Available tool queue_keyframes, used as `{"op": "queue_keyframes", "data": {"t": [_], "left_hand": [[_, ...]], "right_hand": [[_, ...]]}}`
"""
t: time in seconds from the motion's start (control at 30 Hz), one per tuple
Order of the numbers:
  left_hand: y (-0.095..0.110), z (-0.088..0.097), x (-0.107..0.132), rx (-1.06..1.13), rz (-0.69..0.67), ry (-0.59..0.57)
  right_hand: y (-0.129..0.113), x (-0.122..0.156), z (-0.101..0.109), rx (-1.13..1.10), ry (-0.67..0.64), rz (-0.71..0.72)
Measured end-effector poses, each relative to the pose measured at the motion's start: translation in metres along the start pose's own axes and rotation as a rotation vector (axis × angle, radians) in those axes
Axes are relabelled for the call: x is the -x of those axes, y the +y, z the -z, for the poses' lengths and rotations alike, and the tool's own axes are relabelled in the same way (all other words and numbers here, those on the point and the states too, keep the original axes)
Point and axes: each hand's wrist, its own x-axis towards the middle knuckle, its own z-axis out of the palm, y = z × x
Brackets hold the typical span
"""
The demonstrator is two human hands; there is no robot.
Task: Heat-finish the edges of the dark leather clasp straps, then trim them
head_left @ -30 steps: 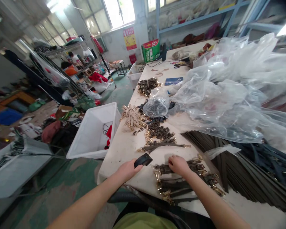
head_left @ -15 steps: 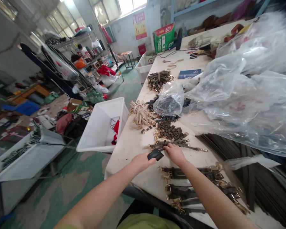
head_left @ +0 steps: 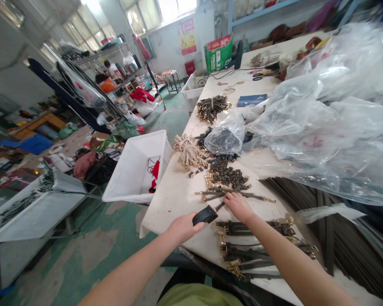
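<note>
My left hand [head_left: 182, 227] is closed around a black, flat-sided object [head_left: 206, 215] with a shiny face; I cannot make out its kind. A short piece of dark strap [head_left: 220, 206] runs from near that object to my right hand [head_left: 238, 206], whose fingers are pressed together on it. Just beyond the right hand, narrow dark straps with gold metal ends [head_left: 258, 196] lie across the table. A pile of small dark strap loops [head_left: 228, 175] sits behind them. Close to my right forearm, several dark straps with gold buckles [head_left: 239, 250] lie in rows.
Long dark strips [head_left: 309, 212] and a large clear plastic sheet [head_left: 332, 136] cover the table's right side. Bundles of beige straps [head_left: 189, 152] and dark straps [head_left: 212, 108] lie farther back. Left of the table [head_left: 162, 212] stands a white bin [head_left: 127, 165] with red items inside.
My left hand has drawn the black object slightly left and down, widening the gap to my right hand. The right hand has shifted slightly right, and more of the strap between them shows.
</note>
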Motion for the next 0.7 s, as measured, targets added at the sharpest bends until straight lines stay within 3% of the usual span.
{"op": "queue_keyframes", "data": {"t": [0.1,0.27,0.5,0.7], "left_hand": [[0.004,-0.004,0.003,-0.019,-0.038,0.014],[0.013,-0.006,0.0,-0.076,-0.05,0.038],[0.008,-0.009,0.002,-0.078,-0.065,0.046],[0.017,-0.007,-0.001,-0.106,-0.078,0.033]], "right_hand": [[-0.003,0.009,-0.004,-0.029,-0.037,0.017],[0.001,0.006,-0.002,-0.005,-0.035,-0.167],[0.001,0.031,-0.007,0.046,-0.006,-0.094],[-0.001,0.048,-0.019,0.025,-0.045,-0.259]]}}
